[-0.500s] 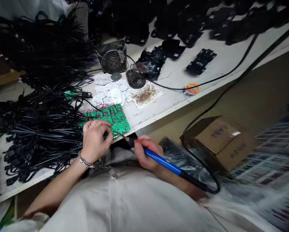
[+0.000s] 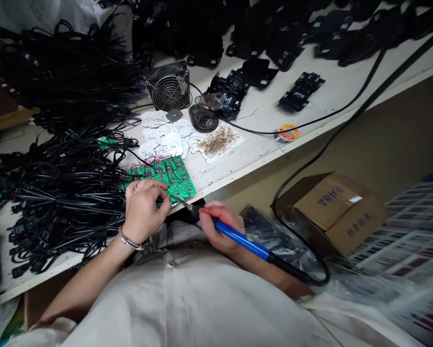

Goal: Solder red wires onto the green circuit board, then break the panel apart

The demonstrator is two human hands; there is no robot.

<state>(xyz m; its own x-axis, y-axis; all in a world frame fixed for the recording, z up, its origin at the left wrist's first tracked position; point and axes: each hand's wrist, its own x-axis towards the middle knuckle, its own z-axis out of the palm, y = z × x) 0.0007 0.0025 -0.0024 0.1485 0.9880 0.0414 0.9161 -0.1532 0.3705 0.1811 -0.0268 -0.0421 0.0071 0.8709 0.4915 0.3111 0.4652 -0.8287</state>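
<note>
My right hand [image 2: 222,225] grips a blue-handled soldering iron [image 2: 241,239], its tip reaching to the front edge of a green circuit board [image 2: 185,185]. Thin red and black wires stand up from the board, which lies near the bench's front edge. Over the board's left front part, my left hand [image 2: 146,207] is bent with thumb and fingers curled together near the iron's tip. Whatever lies between those fingertips is too small or hidden to make out. A metal bracelet [image 2: 129,239] is on the left wrist.
Bundles of black cables [image 2: 68,188] crowd the left. Behind the board are white round pieces [image 2: 160,132], a small fan [image 2: 170,89], a dark iron-stand dish [image 2: 204,118], a wire coil [image 2: 208,100] and a solder spool [image 2: 288,132]. Cardboard boxes [image 2: 332,202] sit below, right.
Both hands stay almost in place, with the iron's tip still at the board's front edge. The view has shifted very slightly.
</note>
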